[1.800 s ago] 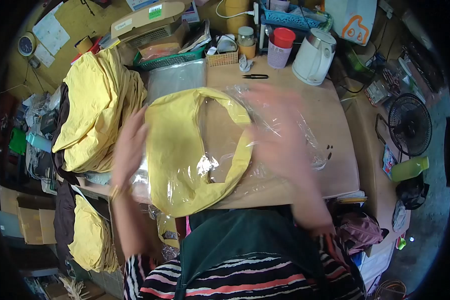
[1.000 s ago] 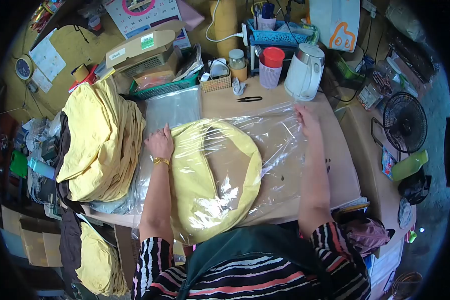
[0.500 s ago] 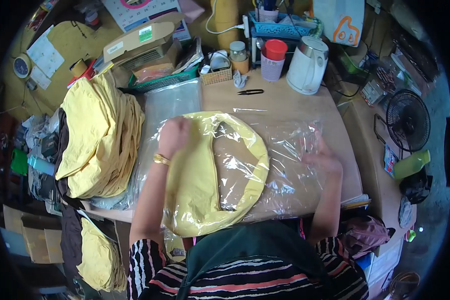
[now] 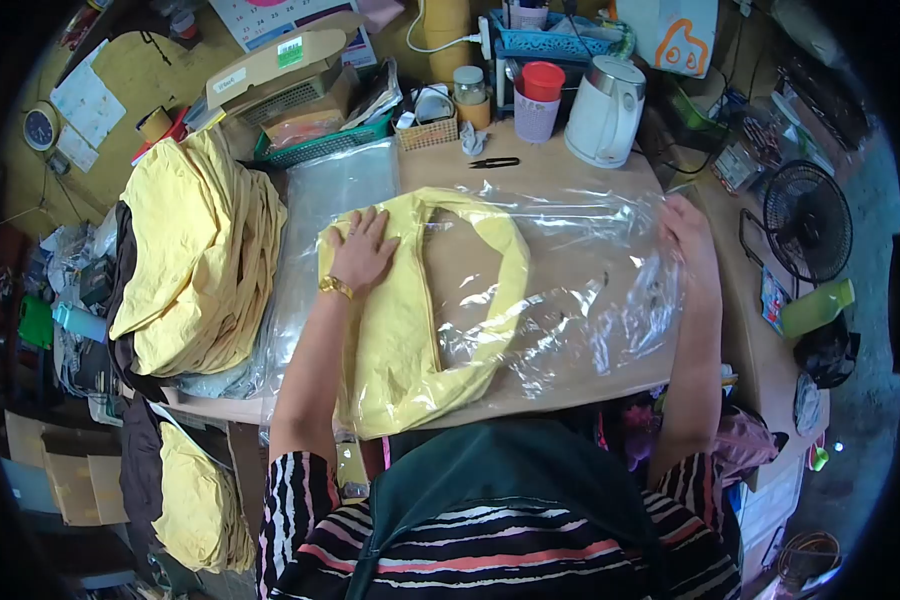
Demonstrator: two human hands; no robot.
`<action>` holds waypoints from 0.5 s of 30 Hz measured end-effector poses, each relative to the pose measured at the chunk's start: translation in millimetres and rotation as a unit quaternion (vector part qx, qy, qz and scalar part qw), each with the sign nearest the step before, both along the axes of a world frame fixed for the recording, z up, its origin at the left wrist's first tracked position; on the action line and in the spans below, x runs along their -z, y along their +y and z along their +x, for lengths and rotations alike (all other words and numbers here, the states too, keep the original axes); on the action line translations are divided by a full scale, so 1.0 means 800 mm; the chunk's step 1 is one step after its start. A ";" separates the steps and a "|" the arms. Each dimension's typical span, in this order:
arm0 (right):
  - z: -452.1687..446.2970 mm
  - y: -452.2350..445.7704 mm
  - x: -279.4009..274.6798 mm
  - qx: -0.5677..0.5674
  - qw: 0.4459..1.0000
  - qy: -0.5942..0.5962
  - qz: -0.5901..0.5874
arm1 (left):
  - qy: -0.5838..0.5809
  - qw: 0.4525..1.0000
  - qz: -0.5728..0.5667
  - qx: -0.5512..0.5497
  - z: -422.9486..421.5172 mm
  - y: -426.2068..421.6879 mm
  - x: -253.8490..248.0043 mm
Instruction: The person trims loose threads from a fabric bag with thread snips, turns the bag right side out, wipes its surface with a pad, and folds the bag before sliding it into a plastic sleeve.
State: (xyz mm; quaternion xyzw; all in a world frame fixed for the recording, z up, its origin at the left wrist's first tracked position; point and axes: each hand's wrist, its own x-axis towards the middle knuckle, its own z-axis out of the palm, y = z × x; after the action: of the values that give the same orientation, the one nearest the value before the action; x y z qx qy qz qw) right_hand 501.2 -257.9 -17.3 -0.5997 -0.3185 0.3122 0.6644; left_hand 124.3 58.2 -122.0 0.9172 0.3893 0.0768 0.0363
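Observation:
A yellow fabric shoulder bag [image 4: 385, 335] lies on the table, its wide looped strap to the right and a zip-like line along its opening. A clear plastic bag [image 4: 580, 300] covers at least its strap side and stretches rightward. My left hand [image 4: 363, 250] rests with fingers spread on the upper left of the yellow bag. Whether plastic lies beneath that palm is hard to see. At the far right end of the plastic, my right hand [image 4: 685, 228] has its fingers closed on the clear film.
A tall pile of yellow fabric bags [image 4: 200, 260] stands at left. Flat clear plastic sleeves [image 4: 345, 180] lie behind my left hand. Small black thread snips [image 4: 495, 162], a white kettle [image 4: 606, 112] and a red-topped cup [image 4: 540, 95] sit at the back. A black fan [image 4: 808, 220] stands right.
My right hand has moved right and up, drawing the plastic out wider and flatter. My left hand has flattened onto the yellow bag with its fingers spread.

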 end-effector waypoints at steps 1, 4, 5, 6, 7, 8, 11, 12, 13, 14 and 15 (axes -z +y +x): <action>0.001 0.010 -0.008 0.005 1.000 -0.002 0.002 | -0.003 0.999 0.038 -0.018 -0.001 -0.001 -0.016; 0.012 0.020 -0.010 -0.016 0.993 -0.098 -0.068 | 0.026 0.996 0.080 -0.009 -0.021 -0.040 -0.041; 0.024 0.018 0.001 -0.014 0.993 -0.100 -0.067 | 0.056 0.995 0.083 0.011 -0.032 -0.057 -0.040; 0.032 0.013 0.016 -0.022 0.986 -0.104 -0.132 | 0.123 0.991 -0.038 -0.018 -0.049 -0.059 -0.017; 0.029 0.011 0.016 -0.031 0.974 -0.109 -0.196 | 0.089 0.996 -0.010 -0.023 -0.056 -0.059 -0.013; 0.022 0.012 0.018 -0.031 0.975 -0.111 -0.192 | 0.049 0.998 -0.028 -0.041 -0.059 -0.058 -0.012; -0.065 0.043 -0.023 -0.137 0.978 -0.110 -0.114 | -0.257 0.953 -0.035 0.156 -0.007 -0.106 -0.091; -0.094 0.053 -0.040 -0.181 0.972 -0.125 -0.080 | -0.337 0.917 -0.014 0.213 0.027 -0.142 -0.128; -0.122 0.059 -0.060 -0.184 0.972 -0.121 -0.081 | -0.413 0.871 0.005 0.267 0.056 -0.175 -0.158; -0.146 0.066 -0.082 -0.234 0.970 -0.047 -0.052 | -0.412 0.872 0.007 0.265 0.070 -0.191 -0.179; -0.156 0.069 -0.096 -0.282 0.959 0.026 -0.021 | -0.349 0.894 0.044 0.278 0.083 -0.202 -0.197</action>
State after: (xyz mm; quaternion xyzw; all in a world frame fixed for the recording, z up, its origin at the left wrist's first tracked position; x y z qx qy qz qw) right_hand 376.2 -202.4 59.6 -0.4917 -0.4505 0.5087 0.5446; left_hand 190.4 -103.1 35.3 0.9030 0.0765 0.3957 0.1491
